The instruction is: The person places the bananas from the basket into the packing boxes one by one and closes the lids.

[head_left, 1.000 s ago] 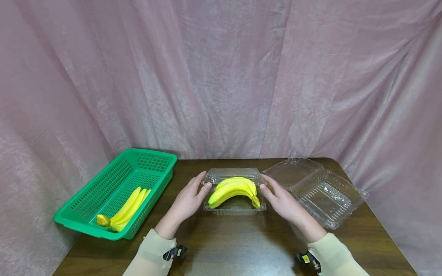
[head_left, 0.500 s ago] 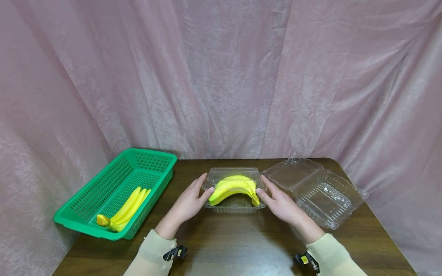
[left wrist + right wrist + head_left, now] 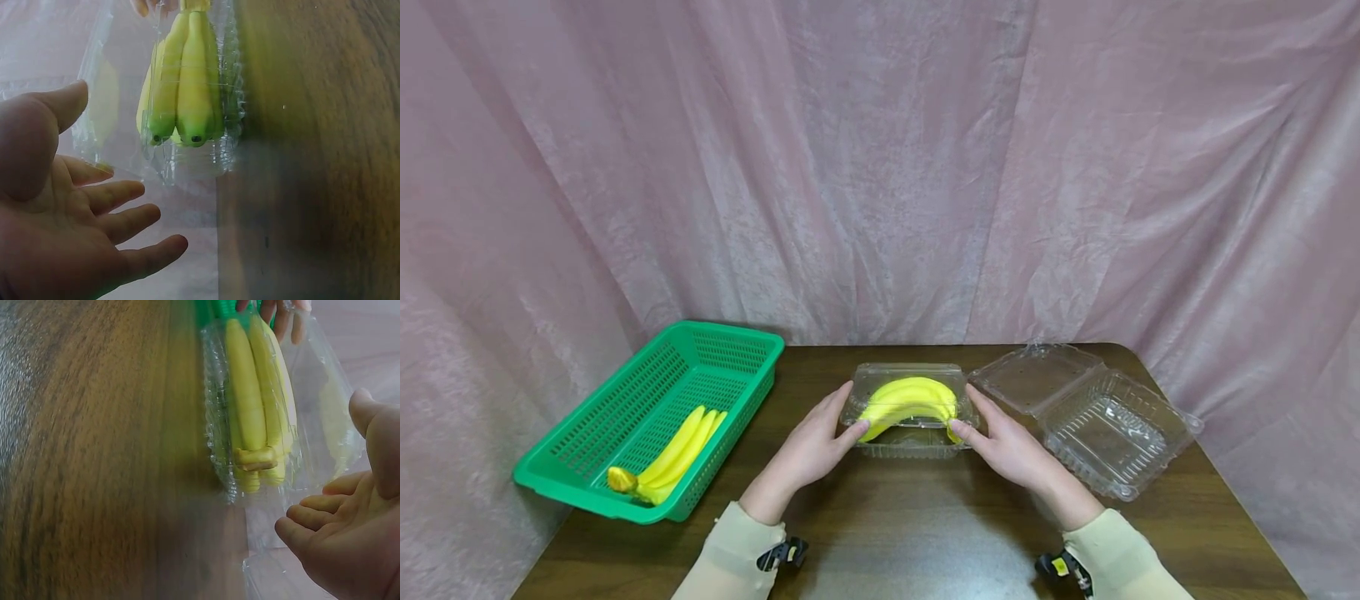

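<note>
A clear plastic clamshell container (image 3: 910,451) lies on the table in front of me with a bunch of bananas (image 3: 908,398) inside. Its hinged lid (image 3: 871,379) slopes over the bananas, its front edge raised above the base. My left hand (image 3: 808,442) is at the lid's left side and my right hand (image 3: 1013,446) at its right, thumbs near the front corners. In the left wrist view the fingers (image 3: 128,222) are straight and spread, with the thumb and index finger at the lid. The right wrist view shows similarly extended fingers (image 3: 309,515) beside the lid.
A green plastic basket (image 3: 598,398) stands on the left with another banana bunch (image 3: 673,458) in it. To the right lies a second clear clamshell container (image 3: 1108,433), its lid folded back. A pink curtain (image 3: 880,167) hangs behind the wooden table (image 3: 895,533).
The lid has swung down and toward me over the bananas, its front edge now lower. Both hands moved with it, thumbs shifting slightly inward and nearer me. Basket and second container stay put.
</note>
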A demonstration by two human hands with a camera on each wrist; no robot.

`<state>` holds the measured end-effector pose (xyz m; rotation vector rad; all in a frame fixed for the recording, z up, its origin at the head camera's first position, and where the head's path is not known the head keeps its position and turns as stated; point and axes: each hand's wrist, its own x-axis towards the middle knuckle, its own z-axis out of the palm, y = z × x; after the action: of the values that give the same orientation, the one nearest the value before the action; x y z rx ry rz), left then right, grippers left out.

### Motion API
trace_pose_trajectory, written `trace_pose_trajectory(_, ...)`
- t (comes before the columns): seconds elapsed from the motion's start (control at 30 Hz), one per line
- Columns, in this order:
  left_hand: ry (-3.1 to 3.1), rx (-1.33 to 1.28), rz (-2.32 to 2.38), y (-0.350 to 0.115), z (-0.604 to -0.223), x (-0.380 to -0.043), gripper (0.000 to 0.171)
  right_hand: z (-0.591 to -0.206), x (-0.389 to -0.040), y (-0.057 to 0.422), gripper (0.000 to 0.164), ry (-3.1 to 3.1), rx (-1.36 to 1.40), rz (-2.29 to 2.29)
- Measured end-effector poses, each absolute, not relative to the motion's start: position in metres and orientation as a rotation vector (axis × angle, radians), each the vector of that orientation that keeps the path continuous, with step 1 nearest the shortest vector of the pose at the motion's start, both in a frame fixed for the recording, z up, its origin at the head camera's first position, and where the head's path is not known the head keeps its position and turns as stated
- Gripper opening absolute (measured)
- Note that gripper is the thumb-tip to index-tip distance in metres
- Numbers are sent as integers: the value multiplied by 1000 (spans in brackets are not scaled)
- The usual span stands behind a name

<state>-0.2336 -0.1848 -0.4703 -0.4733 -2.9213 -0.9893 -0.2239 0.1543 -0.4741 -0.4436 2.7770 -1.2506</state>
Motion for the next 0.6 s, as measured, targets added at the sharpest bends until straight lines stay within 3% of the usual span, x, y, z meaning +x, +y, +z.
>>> trace_pose_trajectory(0.6, -2947, -514, -877, -185, -483, -237, 88, -483, -227, 149, 92, 2799, -486, -1221)
